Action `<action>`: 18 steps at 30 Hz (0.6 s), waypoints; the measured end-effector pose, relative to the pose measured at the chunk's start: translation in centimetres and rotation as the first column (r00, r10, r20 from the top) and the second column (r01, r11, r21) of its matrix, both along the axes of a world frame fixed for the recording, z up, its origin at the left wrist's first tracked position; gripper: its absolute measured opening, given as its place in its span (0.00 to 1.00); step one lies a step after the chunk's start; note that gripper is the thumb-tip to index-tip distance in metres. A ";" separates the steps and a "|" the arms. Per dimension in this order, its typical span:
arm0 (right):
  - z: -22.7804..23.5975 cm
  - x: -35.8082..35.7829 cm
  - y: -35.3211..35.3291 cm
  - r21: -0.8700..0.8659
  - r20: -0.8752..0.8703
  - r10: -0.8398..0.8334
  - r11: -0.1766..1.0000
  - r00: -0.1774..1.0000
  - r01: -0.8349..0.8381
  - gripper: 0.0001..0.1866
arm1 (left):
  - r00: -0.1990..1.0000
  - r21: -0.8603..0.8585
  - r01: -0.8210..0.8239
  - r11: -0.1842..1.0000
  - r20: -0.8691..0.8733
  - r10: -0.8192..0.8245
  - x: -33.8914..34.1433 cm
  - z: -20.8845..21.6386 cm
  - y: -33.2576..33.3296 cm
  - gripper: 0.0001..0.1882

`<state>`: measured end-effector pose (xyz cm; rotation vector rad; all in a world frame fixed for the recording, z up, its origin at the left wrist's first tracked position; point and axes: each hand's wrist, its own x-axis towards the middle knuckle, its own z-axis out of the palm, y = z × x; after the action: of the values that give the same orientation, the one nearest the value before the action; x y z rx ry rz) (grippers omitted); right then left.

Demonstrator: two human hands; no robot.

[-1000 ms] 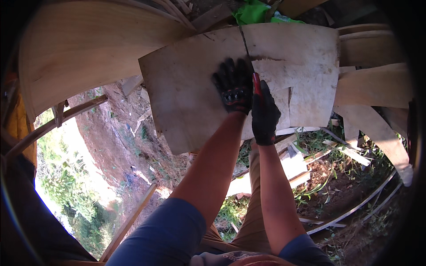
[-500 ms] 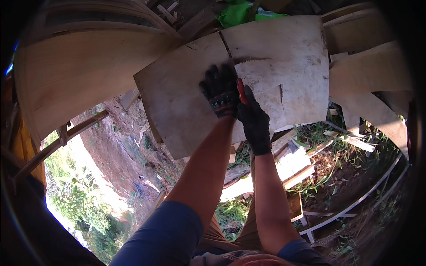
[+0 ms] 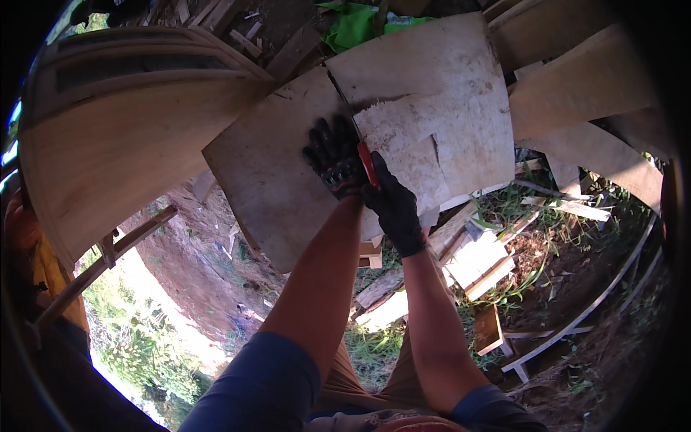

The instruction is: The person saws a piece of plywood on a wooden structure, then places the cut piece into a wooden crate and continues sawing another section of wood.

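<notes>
A pale, worn plywood sheet (image 3: 461, 79) lies in front of me, with a narrow dark slit (image 3: 337, 85) running in from its far edge. My left hand (image 3: 335, 158), in a black glove with hard knuckle guards, lies flat on the sheet just left of the slit, fingers spread. My right hand (image 3: 394, 209), in a black glove too, is closed around a red-handled cutting tool (image 3: 368, 164) at the near end of the slit. The tool's working end is hard to make out against the slit. The sheet's surface layer is torn and rough right of the tool.
At the left stands a large curved-looking wooden panel (image 3: 137, 137) with a framed edge. More plywood pieces (image 3: 576, 86) lie at the right. Scrap wood (image 3: 475, 255) lies on grassy ground below the sheet. Green plastic (image 3: 349, 25) shows beyond the far edge.
The view has shifted, so the sheet and both hands sit further left in the picture. My right hand and the tool have moved slightly toward me along the slit; my left hand remains flat.
</notes>
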<state>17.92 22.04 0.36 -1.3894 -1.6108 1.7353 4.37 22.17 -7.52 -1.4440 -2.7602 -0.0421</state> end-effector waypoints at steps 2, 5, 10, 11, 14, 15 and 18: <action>-0.4 0.3 0.1 -0.014 -0.010 -0.004 1.000 1.000 0.004 0.37 | 1.000 0.000 -0.006 1.000 0.026 0.006 0.0 0.2 0.1 0.41; -0.8 0.9 0.6 -0.126 -0.073 -0.047 0.991 0.996 0.038 0.36 | 0.996 -0.039 -0.033 0.999 0.079 0.036 0.4 0.7 0.7 0.41; -1.1 1.2 0.8 -0.227 -0.136 -0.136 0.969 0.981 0.103 0.33 | 0.999 -0.028 0.005 1.000 0.032 -0.004 0.7 0.4 0.5 0.40; -1.1 0.9 0.6 -0.193 -0.136 -0.154 0.973 0.979 0.126 0.33 | 1.000 -0.064 0.004 0.998 -0.009 -0.004 0.7 0.3 0.5 0.40; 1.6 -2.4 1.0 -0.092 -0.034 -0.143 0.986 0.989 0.140 0.29 | 0.994 -0.139 -0.017 0.990 -0.105 0.002 0.6 -0.5 0.3 0.40; 3.0 -4.0 1.3 -0.149 0.012 -0.059 0.987 0.998 0.060 0.28 | 0.990 -0.136 -0.050 0.989 -0.141 0.031 -0.5 -0.1 -0.9 0.40; 3.6 -6.4 3.8 -0.541 -0.350 -0.504 0.797 0.790 0.268 0.28 | 0.998 -0.068 0.019 0.998 -0.059 -0.023 0.8 -0.3 0.0 0.40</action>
<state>11.47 25.86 3.95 -1.2268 -0.5882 2.0505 5.20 22.20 -7.83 -1.4641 -2.7241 0.0931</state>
